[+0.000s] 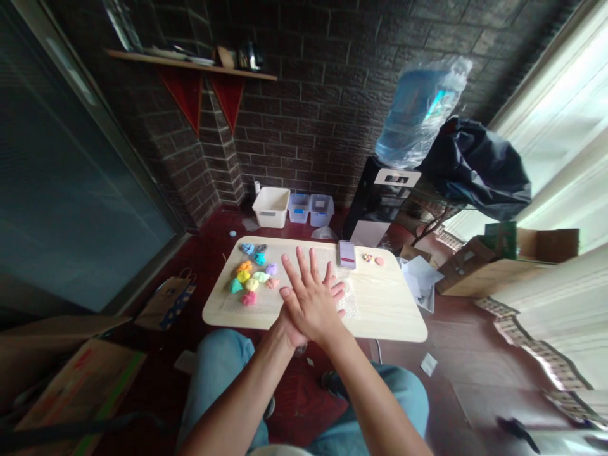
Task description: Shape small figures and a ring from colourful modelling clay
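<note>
Table (394, 304): pale, rounded corners. Water dispenser (380, 202) stands past its far edge, right of middle, no hindrance. Patterned sheet (350, 304) covers the table's left and middle.

Right hand (311, 301): palm down over the middle of the table's near edge, fingers straight and spread. Left hand (292, 326): underneath, mostly hidden, crossing it; a few fingertips show at the right. Nothing seen held; whether something sits between the palms, cannot tell.

Judgement, palm-on-palm step: best kept flat and square, pressure light and even, upper fingers off any contents; lift straight up to check, over the table rather than beyond the near edge.

Phone (347, 254): at the far edge, right of middle; could be knocked by a forward push. Coloured lumps (251, 284): left half, from the far-left corner inward; the salmon one (272, 284) lies nearest the hands, might catch a thumb. Pink disc (379, 261), then multicoloured cluster (368, 258): near the far-right corner, well apart.
</note>
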`<state>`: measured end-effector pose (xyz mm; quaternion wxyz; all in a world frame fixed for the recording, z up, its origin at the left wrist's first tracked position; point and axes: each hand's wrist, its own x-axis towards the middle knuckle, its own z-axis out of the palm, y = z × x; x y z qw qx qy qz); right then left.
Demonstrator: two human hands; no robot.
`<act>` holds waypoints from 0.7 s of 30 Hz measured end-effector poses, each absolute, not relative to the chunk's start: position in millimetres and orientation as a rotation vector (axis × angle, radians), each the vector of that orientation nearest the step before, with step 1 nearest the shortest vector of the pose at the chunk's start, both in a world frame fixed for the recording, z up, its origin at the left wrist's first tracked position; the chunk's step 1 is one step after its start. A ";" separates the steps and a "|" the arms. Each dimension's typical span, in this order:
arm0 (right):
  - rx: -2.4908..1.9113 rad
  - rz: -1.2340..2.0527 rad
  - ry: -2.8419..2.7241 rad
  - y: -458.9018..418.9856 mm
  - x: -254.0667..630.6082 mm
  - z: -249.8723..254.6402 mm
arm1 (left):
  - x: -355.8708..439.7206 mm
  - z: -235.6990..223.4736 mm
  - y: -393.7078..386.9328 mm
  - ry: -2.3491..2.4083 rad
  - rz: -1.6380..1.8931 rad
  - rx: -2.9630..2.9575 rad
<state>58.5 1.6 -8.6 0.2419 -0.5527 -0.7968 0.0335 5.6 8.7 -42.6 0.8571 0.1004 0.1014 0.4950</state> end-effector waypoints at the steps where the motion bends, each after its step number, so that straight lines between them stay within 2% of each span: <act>1: -1.552 0.138 -2.138 6.5 62.3 -7.7 | 3.6 -39.0 11.0 0.200 0.933 0.203; 4: -1.599 0.384 -2.012 18.9 75.9 -6.6 | -2.8 -32.2 16.9 0.118 0.733 0.162; 8: -1.466 0.739 -1.800 25.8 91.6 -1.3 | -8.1 -31.0 19.3 0.071 0.701 0.104; 11: -1.370 0.841 -1.720 23.8 98.5 3.8 | -10.7 -29.8 20.3 0.092 0.679 0.098; 15: -1.320 0.686 -1.866 13.8 93.9 4.7 | -6.5 -31.6 19.3 0.102 0.705 0.169; 21: -1.351 0.139 -2.291 4.8 73.2 2.0 | -0.6 -34.9 16.3 0.139 0.772 0.248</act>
